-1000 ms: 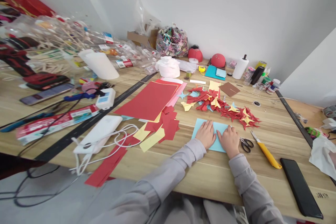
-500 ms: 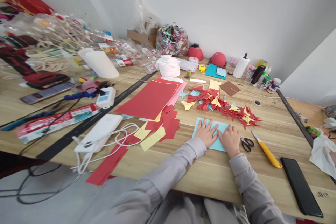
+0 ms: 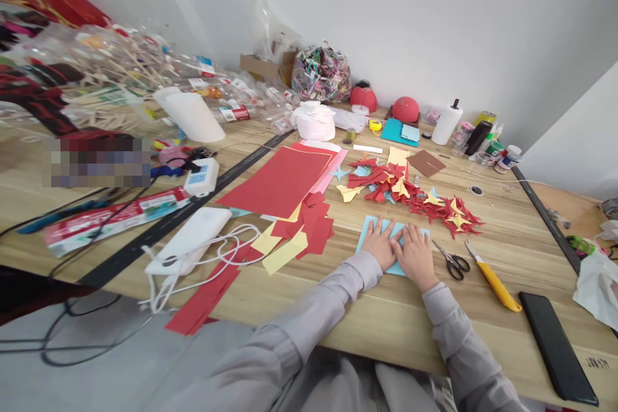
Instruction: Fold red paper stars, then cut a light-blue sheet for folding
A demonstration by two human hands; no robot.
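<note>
A light blue sheet of paper (image 3: 365, 229) lies flat on the wooden table in front of me, partly covered by both hands. My left hand (image 3: 380, 244) rests on its left part, fingers spread and pointing away from me. On the right part lies my right hand (image 3: 416, 253), palm down with its fingers stretched out; the two thumbs are close together. Just right of that hand are black-handled scissors (image 3: 456, 264), then a yellow utility knife (image 3: 497, 283). Beyond the sheet spreads a heap of folded red, yellow and blue paper stars (image 3: 400, 183).
Red paper sheets (image 3: 282, 180) and cut red and yellow pieces (image 3: 313, 232) lie to the left, near a white power strip (image 3: 190, 244) with a looped cable. A black phone (image 3: 557, 344) is at the right front. Paint bottles (image 3: 508, 158) stand at the back right.
My right hand has flattened, its fingers going from curled to stretched out on the blue sheet. My left hand stays on the sheet. The view has shifted slightly.
</note>
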